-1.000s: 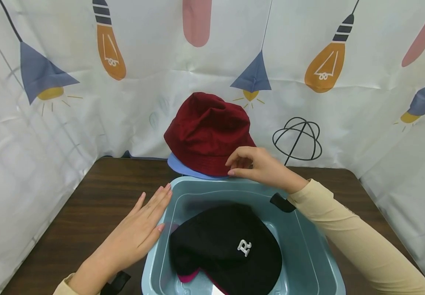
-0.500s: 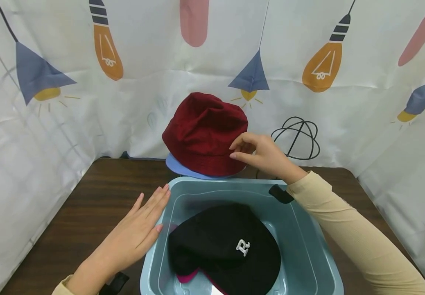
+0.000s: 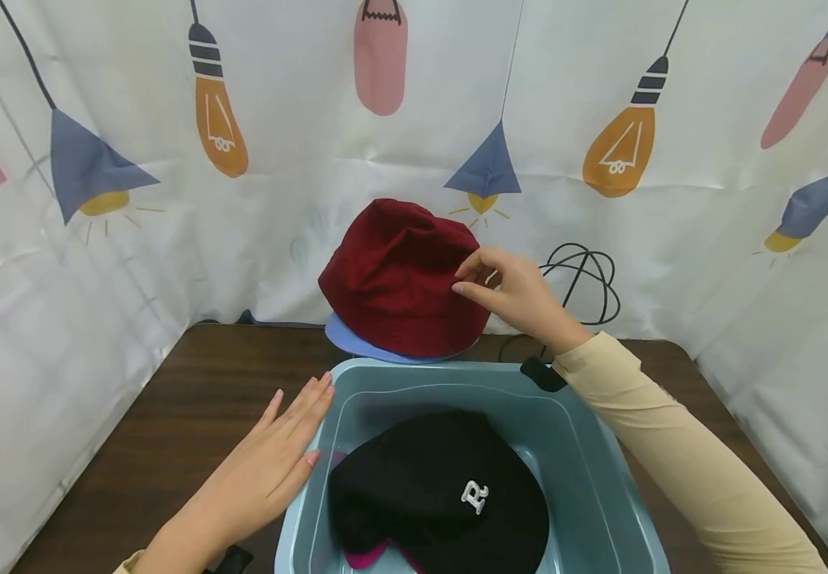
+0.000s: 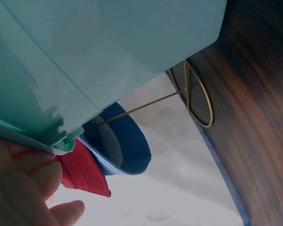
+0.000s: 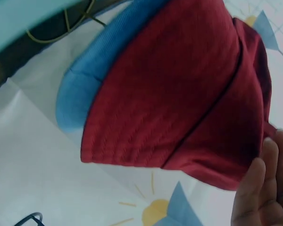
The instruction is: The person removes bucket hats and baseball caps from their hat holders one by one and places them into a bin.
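Observation:
A dark red bucket hat (image 3: 400, 279) sits over a blue hat (image 3: 356, 339) behind the plastic bin. My right hand (image 3: 518, 295) is at the red hat's right side, fingers loosely bent and a gap showing between thumb and forefinger. In the right wrist view, that hand's fingers (image 5: 269, 179) lie beside the hat's crown. My left hand (image 3: 259, 458) rests with straight fingers along the left rim of the light blue bin (image 3: 601, 478). Inside the bin lies a black cap (image 3: 435, 486) with a white R and a pink underside.
A black wire hat stand (image 3: 604, 279) rises behind the bin at the right, partly hidden by my right hand. A brass-coloured wire base (image 4: 207, 103) shows under the hats. The dark wooden table (image 3: 191, 399) ends at a white curtain (image 3: 277, 239) printed with lamps.
My right hand has moved up from the red hat's brim along its right side. The left hand stays at the bin's rim. The head view has tilted slightly upward.

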`<state>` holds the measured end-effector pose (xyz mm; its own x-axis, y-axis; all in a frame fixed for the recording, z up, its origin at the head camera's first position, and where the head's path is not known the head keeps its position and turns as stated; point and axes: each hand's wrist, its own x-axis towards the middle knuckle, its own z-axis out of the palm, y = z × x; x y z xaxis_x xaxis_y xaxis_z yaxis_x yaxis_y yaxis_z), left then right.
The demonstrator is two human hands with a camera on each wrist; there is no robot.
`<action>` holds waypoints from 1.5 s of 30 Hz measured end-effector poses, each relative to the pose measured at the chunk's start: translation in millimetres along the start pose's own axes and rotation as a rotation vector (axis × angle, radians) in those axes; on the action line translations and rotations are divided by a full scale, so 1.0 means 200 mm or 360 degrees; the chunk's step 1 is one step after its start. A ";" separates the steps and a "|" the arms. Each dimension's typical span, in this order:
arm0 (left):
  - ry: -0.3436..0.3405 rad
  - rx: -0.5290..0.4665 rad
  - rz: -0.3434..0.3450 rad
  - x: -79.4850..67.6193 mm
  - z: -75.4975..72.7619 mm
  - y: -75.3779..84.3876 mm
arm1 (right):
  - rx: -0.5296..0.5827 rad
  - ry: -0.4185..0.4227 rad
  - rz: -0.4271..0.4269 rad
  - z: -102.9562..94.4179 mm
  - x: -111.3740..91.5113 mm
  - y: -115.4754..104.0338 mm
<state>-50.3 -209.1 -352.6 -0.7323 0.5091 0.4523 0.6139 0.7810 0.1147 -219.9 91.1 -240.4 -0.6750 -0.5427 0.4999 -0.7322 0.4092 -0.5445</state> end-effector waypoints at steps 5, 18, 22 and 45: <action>0.0000 -0.0001 0.0003 0.00 0.00 0.00 | 0.0009 0.0123 0.0052 -0.02 0.06 0.02; -0.0017 0.0010 -0.0005 0.00 0.00 -0.01 | -0.0038 0.0241 0.0083 -0.04 0.16 0.04; -0.0022 0.0007 -0.0015 0.00 0.00 -0.01 | -0.0050 0.0300 0.0060 -0.04 0.20 0.04; -0.0049 -0.0010 -0.0041 0.00 0.00 -0.01 | 0.0036 0.0146 0.0268 0.01 0.31 0.00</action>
<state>-50.7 -210.4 -352.2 -0.7564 0.4999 0.4219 0.5966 0.7917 0.1314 -261.4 56.7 -210.0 -0.7940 -0.3983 0.4593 -0.6067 0.4716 -0.6399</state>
